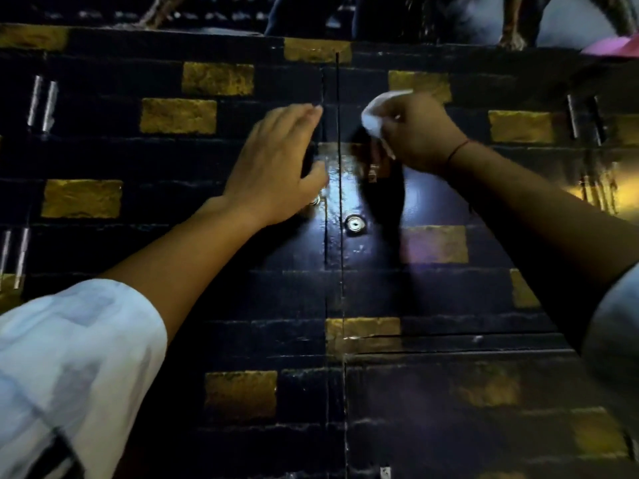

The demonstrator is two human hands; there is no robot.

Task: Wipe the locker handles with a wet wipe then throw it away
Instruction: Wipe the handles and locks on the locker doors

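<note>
Two dark locker doors with a black and gold brick pattern meet at a vertical seam [340, 202]. My right hand [415, 133] grips a white wet wipe [375, 114] and holds it over the right door's handle [372, 167], which is mostly hidden by the hand and wipe. My left hand [276, 160] rests with straight fingers on the left door, covering its handle. A round keyhole [355, 224] shines below on the right door; the left door's keyhole [314, 201] peeks out under my left hand.
Metal bar handles of neighbouring lockers show at the far left [43, 103], lower left [15, 257] and far right [584, 115]. Lower locker doors lie below a horizontal gap [449, 340]. A pink item [615, 46] sits on top at the upper right.
</note>
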